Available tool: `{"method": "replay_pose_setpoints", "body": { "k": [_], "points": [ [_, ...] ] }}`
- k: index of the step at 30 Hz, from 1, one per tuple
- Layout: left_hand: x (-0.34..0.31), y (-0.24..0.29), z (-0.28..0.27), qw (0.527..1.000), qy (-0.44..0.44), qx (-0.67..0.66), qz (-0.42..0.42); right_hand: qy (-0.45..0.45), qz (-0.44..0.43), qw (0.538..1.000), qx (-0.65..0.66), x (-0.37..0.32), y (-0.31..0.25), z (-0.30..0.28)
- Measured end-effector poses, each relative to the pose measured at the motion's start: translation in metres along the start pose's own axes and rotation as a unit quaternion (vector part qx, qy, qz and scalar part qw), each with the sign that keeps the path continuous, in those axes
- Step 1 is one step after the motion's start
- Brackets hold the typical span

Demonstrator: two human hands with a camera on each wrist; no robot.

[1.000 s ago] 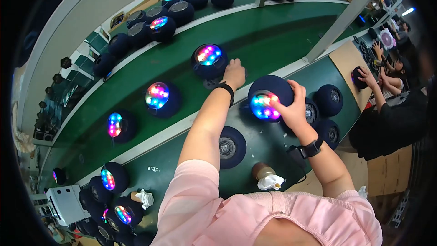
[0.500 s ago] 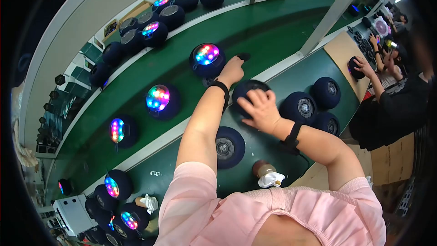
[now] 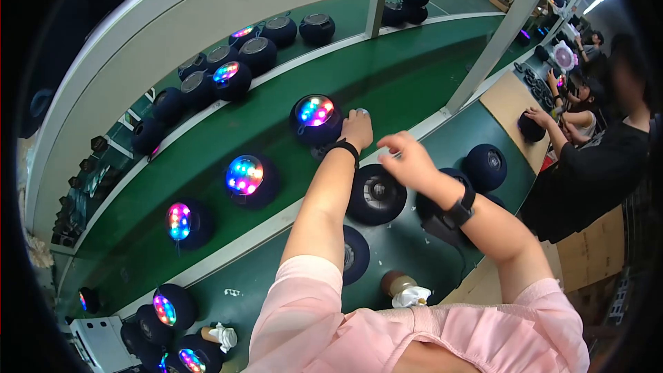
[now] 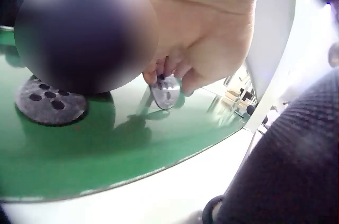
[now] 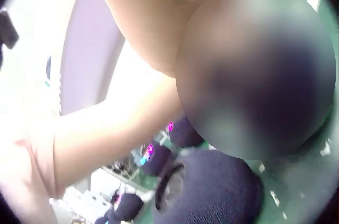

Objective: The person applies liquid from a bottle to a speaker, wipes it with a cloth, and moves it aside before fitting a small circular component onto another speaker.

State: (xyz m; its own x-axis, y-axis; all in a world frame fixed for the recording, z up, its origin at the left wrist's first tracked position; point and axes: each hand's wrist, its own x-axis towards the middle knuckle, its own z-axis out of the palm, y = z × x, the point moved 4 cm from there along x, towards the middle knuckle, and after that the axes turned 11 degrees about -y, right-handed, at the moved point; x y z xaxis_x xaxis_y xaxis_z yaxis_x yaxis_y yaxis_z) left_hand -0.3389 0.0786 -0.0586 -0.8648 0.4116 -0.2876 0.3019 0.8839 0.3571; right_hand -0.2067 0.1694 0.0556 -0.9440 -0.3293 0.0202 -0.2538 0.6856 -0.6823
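Observation:
In the head view my left hand (image 3: 358,129) is over the green belt, just right of a round speaker (image 3: 315,119) with a lit top. Its fingertips pinch a thin grey perforated disc (image 4: 165,92) by the edge, tilted up off the belt in the left wrist view. A second such disc (image 4: 50,102) lies flat on the belt beside it. My right hand (image 3: 412,164) hovers with loosely bent fingers and nothing in them, above a dark speaker (image 3: 378,195) whose round recessed base faces up on the bench. A large blur hides part of both wrist views.
More lit speakers (image 3: 246,178) stand along the belt (image 3: 407,90). A rail (image 3: 228,235) divides belt from bench. Other speakers (image 3: 485,166) sit on the bench to the right, near a cloth-topped brown bottle (image 3: 402,289). A post (image 3: 507,34) rises at the back. People work at the far right.
My right hand has put the lit speaker down on the bench, base up, let go and lifted toward my left hand. My left hand has picked up the disc from the belt.

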Motion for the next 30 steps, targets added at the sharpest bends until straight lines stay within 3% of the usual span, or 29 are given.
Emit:
{"method": "replay_pose_setpoints", "body": {
  "k": [2,4,6,10,12,13,14,16,18,21,23,24,26,28,29,30],
  "points": [
    [0.011,-0.004,0.001,0.985,0.112,-0.088,0.093,0.039,0.126,0.981,0.145,0.026,0.048,-0.004],
    [0.017,-0.011,0.009,0.982,0.08,-0.105,0.132,0.085,0.138,0.977,0.135,0.047,0.07,-0.008],
    [0.017,-0.018,0.008,0.967,0.119,-0.132,0.181,0.086,0.178,0.968,0.157,0.066,0.085,-0.006],
    [0.021,-0.021,0.001,0.949,0.083,-0.28,0.121,0.042,0.199,0.958,0.2,0.1,0.12,0.03],
    [0.023,-0.019,0.001,0.86,-0.05,-0.502,0.08,-0.002,0.233,0.949,0.212,0.112,0.122,0.046],
    [0.024,-0.02,-0.002,0.847,-0.111,-0.515,0.078,-0.002,0.214,0.962,0.169,0.116,0.12,0.046],
    [0.025,-0.017,-0.005,0.849,-0.112,-0.511,0.082,0.003,0.213,0.962,0.17,0.121,0.123,0.044],
    [0.021,-0.014,-0.011,0.813,-0.075,-0.573,0.069,-0.021,0.205,0.978,-0.037,0.132,0.127,0.043],
    [0.027,-0.013,-0.011,0.826,-0.084,-0.553,0.068,-0.031,0.207,0.977,-0.046,0.138,0.13,0.043],
    [0.035,-0.014,-0.005,0.802,-0.062,-0.59,0.063,-0.045,0.216,0.97,-0.099,0.143,0.124,0.038],
    [0.053,-0.026,0.011,0.829,0.007,-0.532,0.171,-0.048,0.235,0.961,-0.136,0.148,0.134,0.041],
    [0.032,-0.018,-0.002,0.811,0.052,-0.56,0.161,-0.073,0.245,0.953,-0.164,0.15,0.132,0.041],
    [-0.01,-0.013,-0.032,0.819,0.143,-0.544,0.115,-0.019,0.228,0.957,-0.179,0.149,0.125,0.035],
    [-0.046,-0.03,-0.059,0.865,0.33,-0.371,0.074,0.107,0.161,0.971,-0.143,0.159,0.137,0.028],
    [-0.066,-0.041,-0.069,0.861,0.349,-0.37,0.009,0.182,0.107,0.971,-0.114,0.16,0.14,0.024],
    [-0.083,-0.054,-0.077,0.853,0.368,-0.367,-0.053,0.181,0.094,0.974,-0.094,0.164,0.147,0.024]
  ]
}}
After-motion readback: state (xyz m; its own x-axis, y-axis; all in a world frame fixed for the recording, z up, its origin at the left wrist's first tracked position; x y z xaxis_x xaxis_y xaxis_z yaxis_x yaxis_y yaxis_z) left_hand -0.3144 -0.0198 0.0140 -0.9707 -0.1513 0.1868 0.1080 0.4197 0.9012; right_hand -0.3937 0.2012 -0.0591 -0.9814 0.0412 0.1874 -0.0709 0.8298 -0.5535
